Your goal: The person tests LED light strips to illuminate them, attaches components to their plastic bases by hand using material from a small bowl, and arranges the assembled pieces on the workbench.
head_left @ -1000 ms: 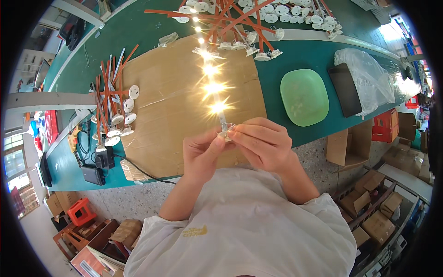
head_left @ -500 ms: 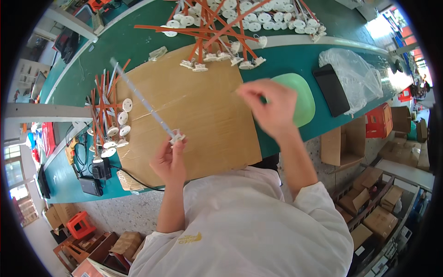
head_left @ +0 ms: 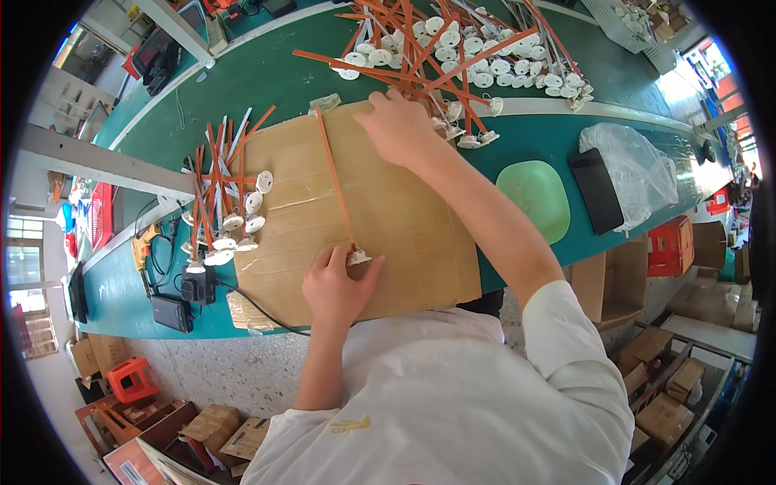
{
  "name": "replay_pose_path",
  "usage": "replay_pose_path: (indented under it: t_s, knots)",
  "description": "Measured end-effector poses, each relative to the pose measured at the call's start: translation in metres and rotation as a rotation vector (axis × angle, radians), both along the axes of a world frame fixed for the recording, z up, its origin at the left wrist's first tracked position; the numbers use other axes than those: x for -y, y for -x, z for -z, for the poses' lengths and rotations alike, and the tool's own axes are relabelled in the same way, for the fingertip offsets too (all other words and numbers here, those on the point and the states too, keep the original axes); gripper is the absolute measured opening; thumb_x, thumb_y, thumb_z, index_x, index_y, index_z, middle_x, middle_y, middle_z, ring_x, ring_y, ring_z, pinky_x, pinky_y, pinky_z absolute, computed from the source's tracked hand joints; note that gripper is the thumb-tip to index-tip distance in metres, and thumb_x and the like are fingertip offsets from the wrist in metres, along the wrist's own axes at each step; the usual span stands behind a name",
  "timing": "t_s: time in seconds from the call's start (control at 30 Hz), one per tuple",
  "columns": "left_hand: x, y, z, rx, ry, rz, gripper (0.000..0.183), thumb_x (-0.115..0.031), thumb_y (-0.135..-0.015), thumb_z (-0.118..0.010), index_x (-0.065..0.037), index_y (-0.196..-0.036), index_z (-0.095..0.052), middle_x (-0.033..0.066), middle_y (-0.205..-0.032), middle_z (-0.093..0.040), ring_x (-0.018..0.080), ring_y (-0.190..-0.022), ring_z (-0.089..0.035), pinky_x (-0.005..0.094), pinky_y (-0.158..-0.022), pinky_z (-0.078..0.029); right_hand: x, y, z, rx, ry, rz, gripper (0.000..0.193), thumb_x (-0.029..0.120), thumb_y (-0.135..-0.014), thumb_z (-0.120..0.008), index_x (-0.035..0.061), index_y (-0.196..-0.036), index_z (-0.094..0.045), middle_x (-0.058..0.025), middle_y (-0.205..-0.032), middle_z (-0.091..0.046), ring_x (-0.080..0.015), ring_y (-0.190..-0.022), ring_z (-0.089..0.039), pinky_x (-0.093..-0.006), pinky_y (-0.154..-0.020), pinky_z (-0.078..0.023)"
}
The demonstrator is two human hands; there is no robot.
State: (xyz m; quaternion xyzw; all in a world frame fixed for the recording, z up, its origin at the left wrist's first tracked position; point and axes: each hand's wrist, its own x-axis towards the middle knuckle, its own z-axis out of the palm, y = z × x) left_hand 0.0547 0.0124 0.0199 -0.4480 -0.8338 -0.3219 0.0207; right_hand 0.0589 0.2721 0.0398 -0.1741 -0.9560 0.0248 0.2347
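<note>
1. Fingers of the left hand (head_left: 331, 289) stand parted in a V over the near half of the cardboard sheet (head_left: 408, 259), a white round fitting (head_left: 357, 256) between thumb and forefinger; whether they pinch it, one cannot tell.

2. From that fitting, an orange-brown strip (head_left: 336, 181) runs nearly straight toward the cardboard's far edge. A light touch on the fitting would likely serve best, keeping the join unbent and the strip flat.

3. At the cardboard's far edge, the right hand (head_left: 402, 133) spreads partly bent fingers beside a tangled pile of strips (head_left: 477, 63); its hold, if any, cannot be made out.

4. Strips there cross one another, their white discs (head_left: 483, 80) crowded beyond the cardboard. Separating a single one slowly, near its disc, should lessen snagging.

5. Left of the cardboard, a smaller bundle of strips (head_left: 217, 174) overlaps its border; a black cable (head_left: 257, 301) crosses the near left corner. Both are best kept clear of the forearms.
</note>
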Motion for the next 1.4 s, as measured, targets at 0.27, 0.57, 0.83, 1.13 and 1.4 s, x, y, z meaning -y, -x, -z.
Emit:
replay_pose_path:
  t_s: [0.27, 0.57, 0.83, 1.13, 1.4]
  knots:
    - [0.014, 0.015, -0.01, 0.058, -0.323, 0.062, 0.026, -0.015, -0.079, -0.076, 0.0, -0.097, -0.065, 0.014, -0.093, -0.069, 0.024, -0.079, -0.064, 0.0319, -0.068, -0.051, 0.035, -0.034, -0.018, -0.148, 0.196, -0.128, 0.017, 0.007, -0.079, -0.068, 0.0101, -0.096, -0.066, -0.0079, -0.087, -0.066, -0.0315, -0.085, -0.063, -0.0428, -0.076, -0.052]
    - [0.002, 0.001, -0.015, 1.607, -0.555, 0.389, 0.029, -0.013, -0.102, -0.051, 0.008, -0.119, -0.062, 0.0117, -0.109, -0.068, 0.0145, -0.099, -0.062, 0.0292, -0.085, -0.049, 0.134, -0.124, -0.014, -0.616, 1.029, -0.454, 0.033, -0.006, -0.075, -0.075, 0.0053, -0.105, -0.068, -0.0093, -0.1, -0.073, -0.0293, -0.104, -0.067, -0.0338, -0.075, -0.057]
    - [0.0, -0.004, 0.0, 1.635, -0.626, 0.594, 0.025, -0.007, -0.098, -0.057, 0.01, -0.116, -0.064, 0.0161, -0.105, -0.069, 0.0197, -0.099, -0.066, 0.0329, -0.087, -0.054, 0.139, -0.132, -0.011, -0.693, 0.521, -0.325, 0.026, -0.004, -0.071, -0.071, 0.0023, -0.096, -0.068, -0.011, -0.099, -0.073, -0.028, -0.095, -0.072, -0.0332, -0.074, -0.061]
    - [0.008, 0.002, 0.001, 1.52, -0.507, 0.488, 0.024, 0.001, -0.089, -0.068, 0.009, -0.111, -0.066, 0.0169, -0.101, -0.071, 0.0209, -0.094, -0.069, 0.0351, -0.083, -0.059, 0.146, -0.13, 0.005, -0.714, 0.433, -0.299, 0.027, -0.004, -0.071, -0.069, -0.0008, -0.097, -0.068, -0.0132, -0.099, -0.073, -0.0275, -0.094, -0.073, -0.0321, -0.072, -0.062]
    - [0.009, 0.006, 0.002, 1.76, -0.621, 0.567, 0.026, -0.008, -0.093, -0.066, 0.007, -0.115, -0.065, 0.0186, -0.109, -0.069, 0.0254, -0.098, -0.068, 0.045, -0.087, -0.06, 0.137, -0.135, -0.002, -0.553, 0.546, -0.437, 0.031, -0.002, -0.073, -0.072, -0.0022, -0.103, -0.066, -0.0158, -0.108, -0.07, -0.0299, -0.102, -0.07, -0.035, -0.079, -0.061]
